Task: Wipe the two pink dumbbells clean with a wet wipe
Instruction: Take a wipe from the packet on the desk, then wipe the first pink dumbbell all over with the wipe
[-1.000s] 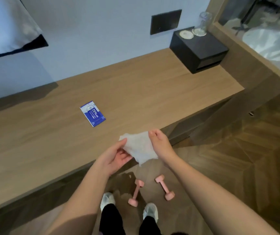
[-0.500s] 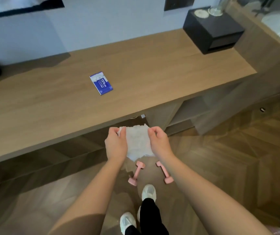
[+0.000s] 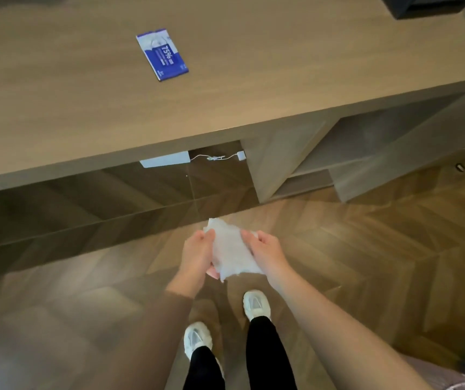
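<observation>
**A:** Entry one, the wipe?

**B:** Wipe (image 3: 230,254): white and crumpled. It is held between both hands above the floor (image 3: 366,263), just ahead of the shoes (image 3: 256,305).

**A:** The hands?

**B:** Left hand (image 3: 197,254): fingers curled round the wipe's left edge. Right hand (image 3: 268,251): thumb and fingers pinching the right edge. The two are level and close together.

**A:** The dumbbells?

**B:** Not in sight. There is no pink on the bare floor to either side. My guess is that they lie under the wipe and hands, which hide the patch of floor ahead of the shoes.

**A:** Bearing, long axis, nearer hand?

**B:** Bearing: probably straight down from the hands. Long axis: cannot tell. Nearer hand: cannot tell, since both sit evenly over the same spot.

**A:** Anything else?

**B:** Blue packet (image 3: 162,54): flat on the desk (image 3: 282,80), well apart from the hands.
</observation>
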